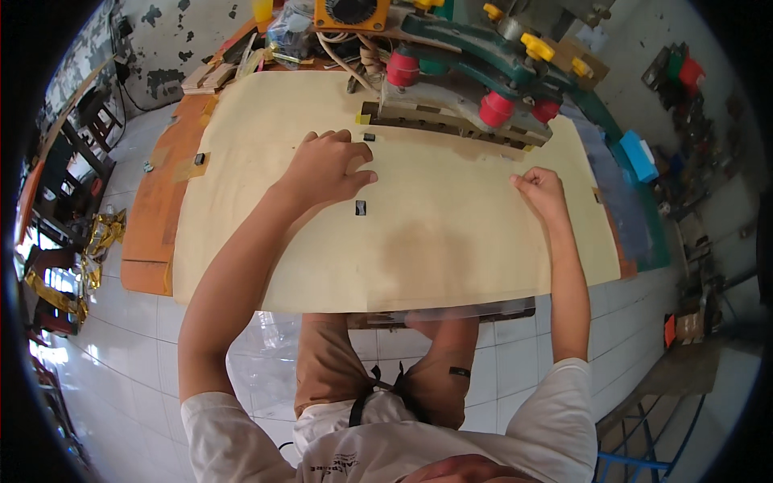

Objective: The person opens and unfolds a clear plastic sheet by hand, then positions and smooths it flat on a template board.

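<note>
A large cream sheet (pixel 419 241) lies spread over a low orange work board (pixel 153 217). My left hand (pixel 326 167) presses flat on the sheet near its far middle, fingers spread, with a small black piece (pixel 360 208) just beside the thumb. My right hand (pixel 541 191) rests on the sheet's right part with fingers curled, seemingly pinching the sheet. Another small black piece (pixel 369 137) lies close to the machine. A green and grey machine (pixel 475 88) with red rollers and yellow knobs sits over the sheet's far edge.
An orange box with a fan (pixel 352 13) and cables stand behind the machine. A blue block (pixel 640 154) lies at the right. Wood scraps (pixel 208 76) sit far left. White floor tiles (pixel 137 322) surround the board; my knees (pixel 386 362) are under its near edge.
</note>
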`<state>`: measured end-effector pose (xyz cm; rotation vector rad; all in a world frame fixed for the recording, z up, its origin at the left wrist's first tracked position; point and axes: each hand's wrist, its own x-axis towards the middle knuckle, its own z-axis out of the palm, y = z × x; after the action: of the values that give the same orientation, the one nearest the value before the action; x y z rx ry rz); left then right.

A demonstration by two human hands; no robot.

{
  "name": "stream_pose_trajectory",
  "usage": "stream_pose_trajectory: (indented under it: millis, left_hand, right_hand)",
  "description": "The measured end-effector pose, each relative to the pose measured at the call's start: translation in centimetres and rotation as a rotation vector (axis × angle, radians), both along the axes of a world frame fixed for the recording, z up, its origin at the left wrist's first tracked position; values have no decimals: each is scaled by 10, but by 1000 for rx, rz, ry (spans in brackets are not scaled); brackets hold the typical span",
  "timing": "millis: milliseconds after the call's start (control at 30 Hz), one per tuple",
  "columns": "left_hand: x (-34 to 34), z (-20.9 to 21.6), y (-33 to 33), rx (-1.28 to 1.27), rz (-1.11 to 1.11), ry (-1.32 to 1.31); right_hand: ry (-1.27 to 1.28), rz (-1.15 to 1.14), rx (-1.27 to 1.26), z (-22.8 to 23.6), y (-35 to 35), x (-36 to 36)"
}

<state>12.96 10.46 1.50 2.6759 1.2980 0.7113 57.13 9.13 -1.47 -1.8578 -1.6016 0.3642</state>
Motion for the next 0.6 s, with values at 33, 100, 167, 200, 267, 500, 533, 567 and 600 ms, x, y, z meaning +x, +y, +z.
stream_pose_trajectory:
  millis: [33, 100, 167, 200, 267, 500, 533, 567, 600]
  left_hand:
    - [-1, -1, 0, -42, 12, 21]
    - [-1, -5, -1, -11, 6, -1]
    - [-3, -7, -3, 14, 1, -11]
    - [-4, -7, -3, 3, 2, -21]
    - [-3, -8, -3, -9, -3, -31]
    - [-1, -7, 1, -6, -5, -13]
    - [-2, -7, 1, 9, -6, -18]
    - [-2, -5, 1, 7, -9, -13]
    - [-2, -4, 1, -1, -3, -10]
  right_hand:
    - [-10, 8, 9, 0, 0, -3]
    - [-20, -2, 14, -1, -3, -4]
    - [-53, -19, -2, 5, -7, -12]
    - [-47, -26, -6, 4, -6, -12]
    - [-40, -40, -10, 2, -6, -10]
    - [-48, -34, -6, 9, -9, -12]
    - [-55, -23, -1, 10, -9, -14]
    - [-51, -26, -3, 11, -9, -17]
    - [-63, -39, -11, 14, -9, -19]
